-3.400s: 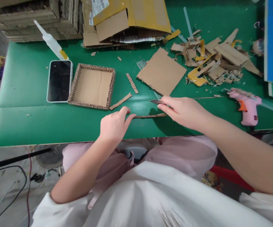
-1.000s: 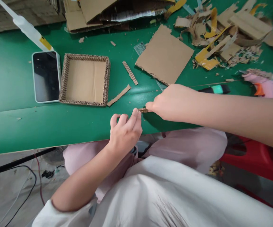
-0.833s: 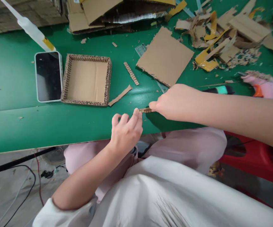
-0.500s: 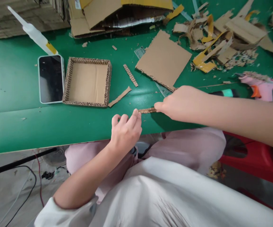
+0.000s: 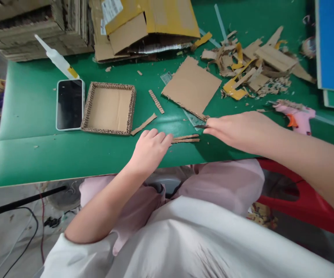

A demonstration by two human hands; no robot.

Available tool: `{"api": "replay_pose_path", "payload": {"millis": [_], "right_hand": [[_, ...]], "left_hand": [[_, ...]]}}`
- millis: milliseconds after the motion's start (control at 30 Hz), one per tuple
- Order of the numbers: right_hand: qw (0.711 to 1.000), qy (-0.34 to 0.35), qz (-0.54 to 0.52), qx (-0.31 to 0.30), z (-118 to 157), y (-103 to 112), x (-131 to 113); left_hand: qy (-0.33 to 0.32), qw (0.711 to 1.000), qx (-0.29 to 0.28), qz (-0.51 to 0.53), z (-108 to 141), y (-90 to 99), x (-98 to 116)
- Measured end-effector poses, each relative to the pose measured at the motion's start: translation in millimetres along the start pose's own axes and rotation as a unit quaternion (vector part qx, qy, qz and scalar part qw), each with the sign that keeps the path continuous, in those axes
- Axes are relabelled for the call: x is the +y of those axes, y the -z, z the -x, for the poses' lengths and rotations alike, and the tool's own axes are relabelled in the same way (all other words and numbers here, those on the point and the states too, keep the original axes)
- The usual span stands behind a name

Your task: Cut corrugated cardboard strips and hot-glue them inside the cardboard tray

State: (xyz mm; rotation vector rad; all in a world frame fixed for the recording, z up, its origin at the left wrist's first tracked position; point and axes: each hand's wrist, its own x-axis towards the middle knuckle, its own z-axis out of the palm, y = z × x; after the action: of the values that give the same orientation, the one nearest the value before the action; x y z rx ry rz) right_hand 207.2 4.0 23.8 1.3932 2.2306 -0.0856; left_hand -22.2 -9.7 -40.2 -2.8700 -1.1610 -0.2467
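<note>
Two narrow cardboard strips (image 5: 186, 140) lie side by side on the green table, close to its front edge. The curled fingers of my left hand (image 5: 152, 150) grip their left ends, which are hidden. To the right, my right hand (image 5: 227, 125) is closed on a thin dark pointed tool (image 5: 202, 126); most of it is hidden in the fingers. Just behind that hand lies a square cardboard sheet (image 5: 193, 87), partly over a clear ruler (image 5: 193, 119). A shallow cardboard tray (image 5: 132, 112) with corrugated walls stands to the left, with a loose cardboard strip (image 5: 144, 124) by its corner.
A phone (image 5: 70, 104) and a white nozzled bottle (image 5: 57, 58) are left of the tray. Another corrugated strip (image 5: 156, 101) lies mid-table. Cardboard scraps (image 5: 256, 67) and a pink glue gun (image 5: 296, 114) are at the right. Folded cardboard (image 5: 155, 23) and stacked cardboard (image 5: 39, 34) line the back.
My right hand has moved away from the strip, to the right. Two separate strip ends now show beyond my left hand. The black and teal item by my right arm is out of sight.
</note>
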Motion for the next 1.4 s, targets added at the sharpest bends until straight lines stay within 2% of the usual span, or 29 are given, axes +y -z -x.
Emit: {"api": "replay_pose_path", "payload": {"millis": [67, 133, 200, 233, 267, 333, 400, 433, 500, 567, 667, 767, 867, 933, 1067, 1200, 1300, 1400], "right_hand": [[0.998, -0.059, -0.014, 0.031, 4.7, -4.6, 11.3], [0.993, -0.104, -0.018, 0.061, 4.6, -14.3, 19.0], [0.985, -0.147, -0.013, 0.089, 0.4, -27.2, 20.9], [0.982, -0.157, -0.010, 0.105, -2.8, -33.7, 19.8], [0.980, -0.158, -0.009, 0.117, -6.2, -39.7, 17.7], [0.977, -0.161, -0.011, 0.139, -12.7, -49.4, 11.7], [0.973, -0.163, -0.011, 0.162, -17.8, -55.5, 6.4], [0.971, -0.162, -0.010, 0.178, -19.6, -57.5, 4.7], [0.964, -0.152, -0.010, 0.217, -21.9, -59.8, 3.7], [0.955, -0.139, -0.021, 0.260, -23.0, -59.3, 4.2], [0.927, -0.120, -0.099, 0.340, -23.2, -49.7, 1.1], [0.863, -0.070, -0.280, 0.414, -23.1, -28.5, -11.2], [0.787, -0.008, -0.476, 0.392, -25.9, -6.0, -26.7], [0.754, 0.014, -0.537, 0.378, -30.3, 3.0, -33.9], [0.726, 0.032, -0.591, 0.350, -40.5, 3.7, -38.7], [0.728, 0.028, -0.599, 0.332, -45.6, -4.8, -41.0], [0.722, 0.010, -0.605, 0.334, -47.1, -9.2, -45.0], [0.703, -0.003, -0.625, 0.340, -48.0, -11.0, -49.1]], "left_hand": [[-0.019, 1.000, -0.020, 0.006, -6.8, 1.9, -0.7], [-0.008, 0.999, -0.035, 0.033, -10.4, 2.7, -1.4], [0.068, 0.991, -0.019, 0.118, -11.3, 3.6, -3.5], [0.126, 0.974, 0.000, 0.186, -11.3, 4.4, -5.1], [0.188, 0.945, 0.022, 0.266, -11.1, 5.6, -6.8], [0.292, 0.854, 0.060, 0.427, -11.1, 9.3, -9.4], [0.341, 0.762, 0.077, 0.545, -12.1, 14.3, -9.9], [0.349, 0.727, 0.084, 0.585, -13.1, 17.2, -9.2], [0.353, 0.683, 0.096, 0.632, -15.7, 23.1, -6.7], [0.353, 0.660, 0.105, 0.655, -19.0, 28.7, -3.9], [0.352, 0.644, 0.108, 0.670, -25.3, 34.6, -1.4], [0.342, 0.642, 0.109, 0.677, -33.3, 37.2, -1.0], [0.324, 0.646, 0.099, 0.685, -40.9, 37.8, -0.9], [0.316, 0.646, 0.090, 0.689, -44.2, 37.1, -0.6], [0.320, 0.654, 0.100, 0.678, -45.4, 31.5, -1.0], [0.326, 0.659, 0.100, 0.670, -44.9, 22.1, -1.7], [0.328, 0.641, 0.110, 0.686, -46.0, 17.6, -0.6], [0.340, 0.605, 0.116, 0.711, -47.3, 16.4, 1.3]]}}
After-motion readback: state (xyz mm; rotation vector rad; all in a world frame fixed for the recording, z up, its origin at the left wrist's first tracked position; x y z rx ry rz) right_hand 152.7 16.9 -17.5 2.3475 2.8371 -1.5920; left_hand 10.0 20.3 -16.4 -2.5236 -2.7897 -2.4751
